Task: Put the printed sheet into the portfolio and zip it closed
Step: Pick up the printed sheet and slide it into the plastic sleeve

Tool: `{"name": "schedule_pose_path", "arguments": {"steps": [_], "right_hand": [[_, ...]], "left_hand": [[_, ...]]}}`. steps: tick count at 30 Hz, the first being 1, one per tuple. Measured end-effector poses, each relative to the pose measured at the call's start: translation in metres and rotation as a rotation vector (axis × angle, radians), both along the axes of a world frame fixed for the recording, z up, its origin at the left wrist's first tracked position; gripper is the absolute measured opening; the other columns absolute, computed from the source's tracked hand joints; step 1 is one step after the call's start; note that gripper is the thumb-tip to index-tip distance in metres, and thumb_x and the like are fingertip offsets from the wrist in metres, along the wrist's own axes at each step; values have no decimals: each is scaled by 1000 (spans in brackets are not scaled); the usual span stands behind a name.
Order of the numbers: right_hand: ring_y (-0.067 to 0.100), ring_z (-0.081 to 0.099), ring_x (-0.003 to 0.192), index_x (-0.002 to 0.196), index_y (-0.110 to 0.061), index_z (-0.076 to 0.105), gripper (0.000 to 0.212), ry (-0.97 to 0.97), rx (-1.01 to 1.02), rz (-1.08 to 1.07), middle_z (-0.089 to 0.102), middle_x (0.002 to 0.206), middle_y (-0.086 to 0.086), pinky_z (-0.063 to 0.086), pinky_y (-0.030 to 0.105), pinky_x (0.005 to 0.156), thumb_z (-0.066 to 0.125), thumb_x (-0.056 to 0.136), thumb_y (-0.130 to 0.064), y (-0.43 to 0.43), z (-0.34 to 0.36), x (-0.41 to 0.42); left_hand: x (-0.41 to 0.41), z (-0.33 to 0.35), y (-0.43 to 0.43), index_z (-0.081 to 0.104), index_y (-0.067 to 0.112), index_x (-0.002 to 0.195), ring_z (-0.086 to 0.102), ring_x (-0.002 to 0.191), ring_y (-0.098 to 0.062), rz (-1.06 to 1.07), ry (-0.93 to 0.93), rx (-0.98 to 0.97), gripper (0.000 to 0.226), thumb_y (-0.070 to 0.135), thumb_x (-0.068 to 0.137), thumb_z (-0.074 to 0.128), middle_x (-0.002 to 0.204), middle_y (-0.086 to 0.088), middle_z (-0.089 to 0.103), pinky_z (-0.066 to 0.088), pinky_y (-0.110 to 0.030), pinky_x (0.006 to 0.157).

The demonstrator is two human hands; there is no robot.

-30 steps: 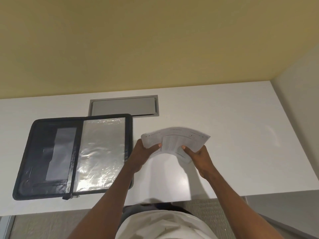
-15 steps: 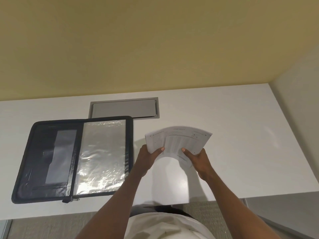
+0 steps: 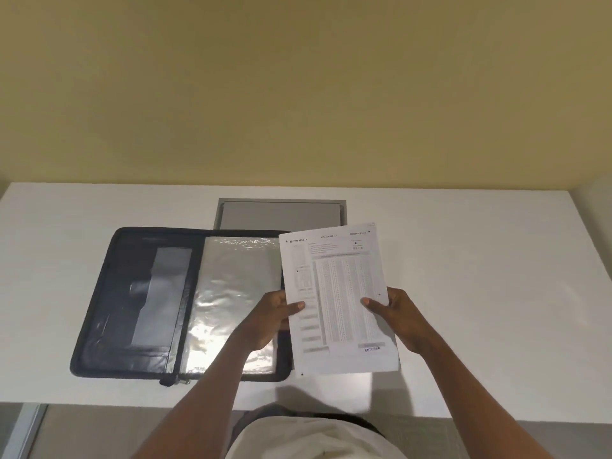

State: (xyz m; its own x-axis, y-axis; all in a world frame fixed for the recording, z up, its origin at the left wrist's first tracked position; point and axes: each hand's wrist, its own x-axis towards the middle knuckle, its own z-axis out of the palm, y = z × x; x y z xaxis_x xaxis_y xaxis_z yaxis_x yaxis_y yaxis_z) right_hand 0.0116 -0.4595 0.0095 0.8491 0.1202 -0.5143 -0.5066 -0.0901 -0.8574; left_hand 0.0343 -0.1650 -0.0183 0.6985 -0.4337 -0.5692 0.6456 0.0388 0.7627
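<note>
The printed sheet is held up above the white desk, its printed face toward me, upright and nearly flat. My left hand grips its left edge with the thumb on the front. My right hand grips its right edge the same way. The black zip portfolio lies open flat on the desk to the left, with a shiny clear plastic sleeve on its right half. The sheet's left edge overlaps the portfolio's right border. The zipper pull sits at the near edge by the spine.
A grey recessed cable hatch is set into the white desk just behind the portfolio and sheet. A yellow wall rises behind the desk. The desk's near edge runs just in front of my body.
The sheet has gone from bowed and tilted away to upright and flat, facing me. Both hands moved left with it, so it now overlaps the portfolio's right edge.
</note>
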Motion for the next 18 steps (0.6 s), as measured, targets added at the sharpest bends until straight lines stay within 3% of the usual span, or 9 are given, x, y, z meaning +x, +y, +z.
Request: {"name": "schedule_pose_path", "arguments": {"steps": [6, 8, 11, 14, 18], "right_hand": [[16, 71, 112, 125, -13, 69, 31, 54, 11, -52, 75, 119, 0, 52, 40, 103, 69, 95, -19, 49, -4, 13], [12, 72, 107, 125, -12, 69, 30, 63, -2, -92, 76, 115, -3, 57, 30, 94, 69, 95, -16, 65, -5, 19], [12, 74, 102, 125, -10, 68, 30, 68, -4, -147, 77, 115, -2, 57, 15, 74, 67, 95, -12, 88, -6, 28], [22, 74, 104, 124, -10, 69, 28, 81, 0, -176, 76, 116, 4, 59, 21, 76, 66, 96, -12, 108, -9, 37], [24, 76, 97, 116, -10, 72, 22, 104, -41, -204, 78, 108, 5, 60, 25, 73, 68, 95, -15, 131, -7, 48]], "left_hand": [[25, -10, 92, 73, 3, 116, 74, 100, -38, 187, 8, 171, 30, 12, 88, 79, 117, -20, 75, 62, -43, 83], [42, -15, 121, 75, 3, 111, 74, 94, -38, 265, -36, 283, 23, 7, 88, 77, 109, -18, 77, 62, -39, 74], [74, -32, 155, 80, 11, 99, 76, 93, -32, 322, -194, 581, 16, 1, 88, 75, 94, -8, 80, 62, -42, 80], [106, -47, 179, 80, 13, 103, 75, 88, -16, 253, -404, 887, 16, 6, 89, 74, 96, -4, 80, 60, -37, 91], [143, -55, 196, 77, 13, 114, 70, 99, -24, 87, -571, 1015, 22, 9, 93, 70, 114, -7, 75, 56, -36, 89]]}}
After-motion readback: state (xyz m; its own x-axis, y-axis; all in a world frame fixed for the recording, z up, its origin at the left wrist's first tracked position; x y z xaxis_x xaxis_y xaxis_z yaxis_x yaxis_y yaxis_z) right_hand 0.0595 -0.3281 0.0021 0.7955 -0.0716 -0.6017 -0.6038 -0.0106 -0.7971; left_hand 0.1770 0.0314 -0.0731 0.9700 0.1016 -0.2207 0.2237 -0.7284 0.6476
